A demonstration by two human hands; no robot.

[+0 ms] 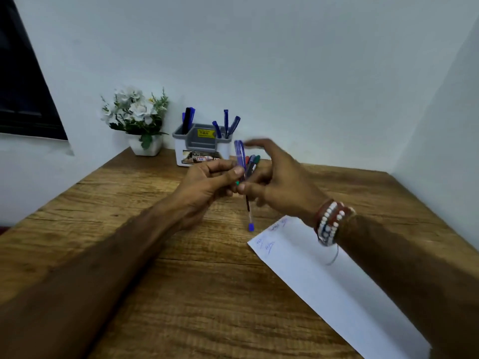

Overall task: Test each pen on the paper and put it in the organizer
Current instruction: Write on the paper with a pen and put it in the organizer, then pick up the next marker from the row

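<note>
My left hand point(207, 182) pinches a translucent blue pen point(239, 152) that stands upright just in front of the organizer. My right hand point(280, 182) meets it from the right. Its thumb and lower fingers curl round a bundle of pens point(252, 161) with red, green and blue caps, while its upper fingers are stretched out and blurred. One thin pen point(249, 216) hangs down from the hands, blue end near the table. The grey and white organizer point(202, 149) at the back holds several dark and blue pens. The white paper point(324, 281) lies at the right, with blue scribbles near its far corner.
A white pot of white flowers point(141, 120) stands left of the organizer against the wall. The wooden table point(155, 255) fits into a corner, with walls behind and to the right. A dark window point(23, 86) is at the left. Beaded bracelets point(330, 224) circle my right wrist.
</note>
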